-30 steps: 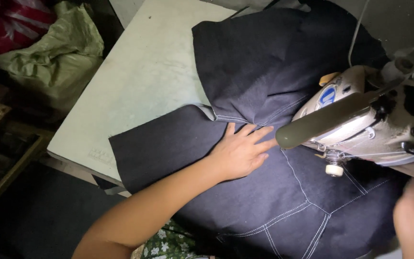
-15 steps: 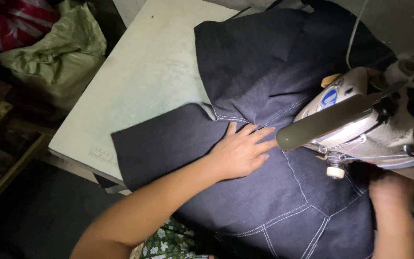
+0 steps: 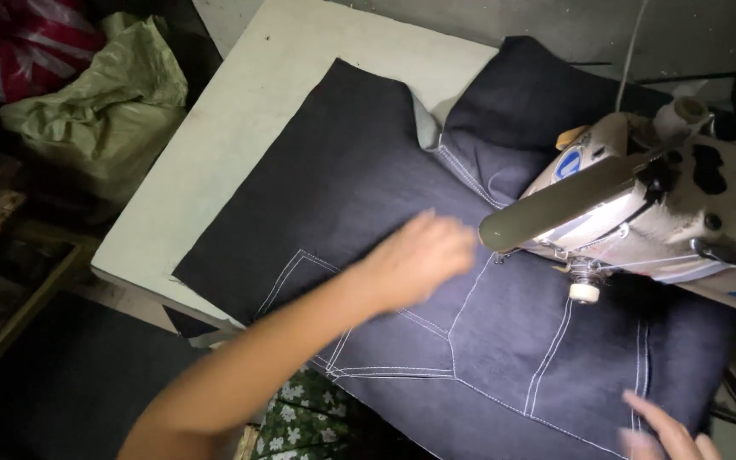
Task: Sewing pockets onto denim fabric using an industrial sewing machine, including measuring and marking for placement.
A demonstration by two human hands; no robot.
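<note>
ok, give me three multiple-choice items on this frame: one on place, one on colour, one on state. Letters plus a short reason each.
1. Where is the left hand?
A. over the dark denim fabric
B. on the green sack
C. on the sewing machine's handwheel

2. What colour is the stitching on the denim?
A. red
B. white
C. black

3. How is the right hand?
A. open, fingertips at the fabric's near edge
B. closed around scissors
C. out of view

Answers:
1 A, it hovers blurred over the fabric left of the sewing machine.
2 B, pale double seam lines cross the cloth.
3 A, spread fingers show at the bottom right, holding nothing.
</note>
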